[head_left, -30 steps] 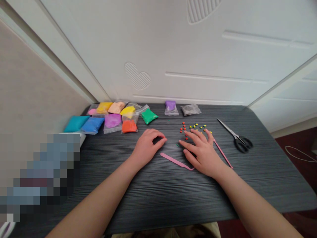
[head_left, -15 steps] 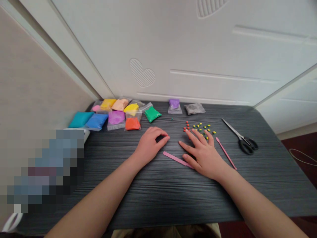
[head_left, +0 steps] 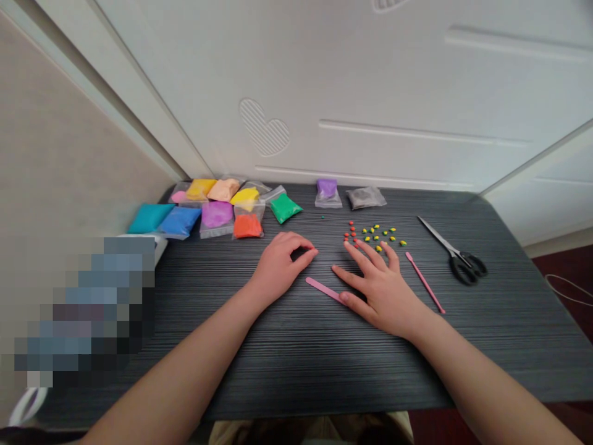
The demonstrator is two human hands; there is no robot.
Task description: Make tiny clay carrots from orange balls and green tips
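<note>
My left hand [head_left: 281, 262] rests on the dark table with thumb and index fingertips brought together. Whatever they may pinch is too small to make out. My right hand [head_left: 382, 285] lies with its fingers spread and holds nothing. Its thumb is over the end of a flat pink clay tool [head_left: 323, 288]. Just beyond its fingertips are several tiny red pieces [head_left: 353, 234] and several small yellow-and-green pieces [head_left: 376, 237]. A thin pink stick tool [head_left: 425, 283] lies to the right of that hand.
Black-handled scissors [head_left: 456, 254] lie at the right. Bags of coloured clay, among them a green bag [head_left: 284, 207] and an orange-red bag [head_left: 248, 225], sit at the back left. A purple bag [head_left: 327, 189] and a grey bag [head_left: 365, 198] lie near the white panel [head_left: 398, 93].
The view has tilted slightly, so the table's things sit a little higher in the picture. My right hand has shifted slightly toward me, uncovering more small pieces. My left hand keeps its pinch.
</note>
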